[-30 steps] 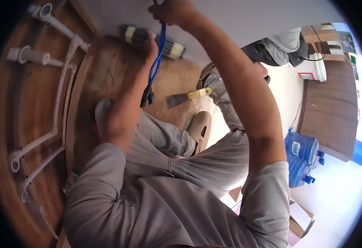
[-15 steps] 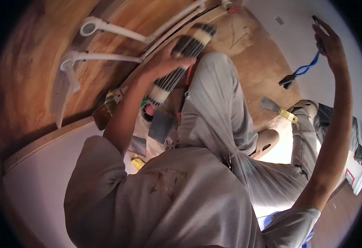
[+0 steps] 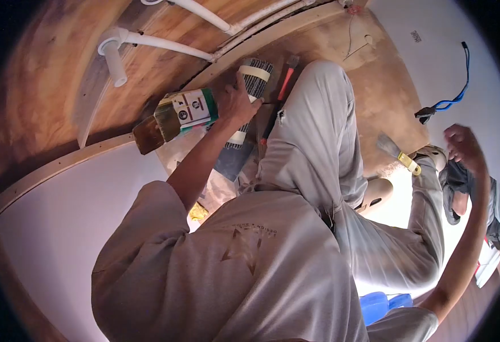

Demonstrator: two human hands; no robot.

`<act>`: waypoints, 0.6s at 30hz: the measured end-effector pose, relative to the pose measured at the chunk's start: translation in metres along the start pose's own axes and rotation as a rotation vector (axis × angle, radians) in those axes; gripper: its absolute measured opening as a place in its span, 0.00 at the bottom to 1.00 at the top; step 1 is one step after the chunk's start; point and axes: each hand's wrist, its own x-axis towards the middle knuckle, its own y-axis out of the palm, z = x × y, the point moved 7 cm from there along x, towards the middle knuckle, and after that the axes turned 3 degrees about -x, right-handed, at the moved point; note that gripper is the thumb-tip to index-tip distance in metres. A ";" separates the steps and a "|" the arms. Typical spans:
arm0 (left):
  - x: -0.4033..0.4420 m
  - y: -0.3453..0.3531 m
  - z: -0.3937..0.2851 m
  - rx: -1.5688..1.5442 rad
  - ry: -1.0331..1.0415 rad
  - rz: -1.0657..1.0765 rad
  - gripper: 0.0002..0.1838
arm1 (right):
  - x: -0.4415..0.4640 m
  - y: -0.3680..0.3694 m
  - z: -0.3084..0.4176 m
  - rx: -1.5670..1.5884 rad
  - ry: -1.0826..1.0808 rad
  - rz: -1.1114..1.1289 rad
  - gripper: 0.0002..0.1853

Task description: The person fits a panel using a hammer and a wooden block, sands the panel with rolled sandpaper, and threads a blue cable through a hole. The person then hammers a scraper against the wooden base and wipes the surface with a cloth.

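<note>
My left hand [image 3: 237,106] is wrapped around the middle of a dark ribbed roll [image 3: 255,85] with cream bands, its thumb on the right side. The palm hides part of the roll. Beside that wrist stands an open box [image 3: 190,108] with a white and green printed side. My right hand [image 3: 464,145] is raised at the right, slightly blurred, its fingers loosely bent and apart with nothing visible in them. Above it a blue cable [image 3: 460,96] with a black end [image 3: 425,115] hangs against the white panel [image 3: 387,25], apart from the hand.
A yellow-handled scraper [image 3: 408,162] lies near my foot. A red-and-black tool [image 3: 287,81] lies beside my knee. White pipes [image 3: 164,44] stick out from the wooden wall [image 3: 50,97]. A blue object [image 3: 374,308] is behind my leg; dark cloth [image 3: 496,208] is at right.
My right hand has come down and away from the blue cable, which hangs free. My left hand and the roll are steadier and more upright in view. The view has shifted, showing the box fully.
</note>
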 end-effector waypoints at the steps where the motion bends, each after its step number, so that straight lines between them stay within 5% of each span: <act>1: 0.003 -0.002 -0.007 0.022 -0.020 0.014 0.58 | 0.000 0.019 0.002 -0.101 0.020 0.076 0.12; 3: 0.009 -0.002 -0.014 0.044 0.001 -0.073 0.54 | 0.008 0.046 0.013 -0.411 -0.274 0.039 0.13; 5: 0.008 0.001 -0.014 0.046 0.079 -0.266 0.46 | 0.023 0.069 0.013 -0.549 -0.268 0.071 0.16; 8: -0.009 -0.004 -0.015 0.010 0.291 -0.169 0.27 | 0.041 0.089 0.027 -0.574 -0.241 0.128 0.17; 10: -0.048 0.010 -0.001 0.097 0.125 0.352 0.16 | 0.048 0.101 0.050 -0.500 -0.218 0.190 0.15; 12: -0.091 0.037 0.028 0.169 0.125 0.485 0.19 | 0.048 0.112 0.079 -0.392 -0.179 0.266 0.13; 14: -0.128 0.065 0.063 0.045 0.154 0.499 0.29 | 0.061 0.146 0.100 -0.082 -0.560 0.241 0.15; 16: -0.145 0.071 0.077 0.165 0.132 0.285 0.40 | 0.050 0.172 0.189 -0.088 -0.759 0.209 0.14; 17: -0.153 0.071 0.081 0.228 0.125 0.184 0.45 | 0.040 0.188 0.216 0.214 -0.597 0.365 0.15; 18: -0.158 0.075 0.083 0.159 0.111 0.154 0.48 | 0.046 0.205 0.239 0.158 -0.808 0.125 0.14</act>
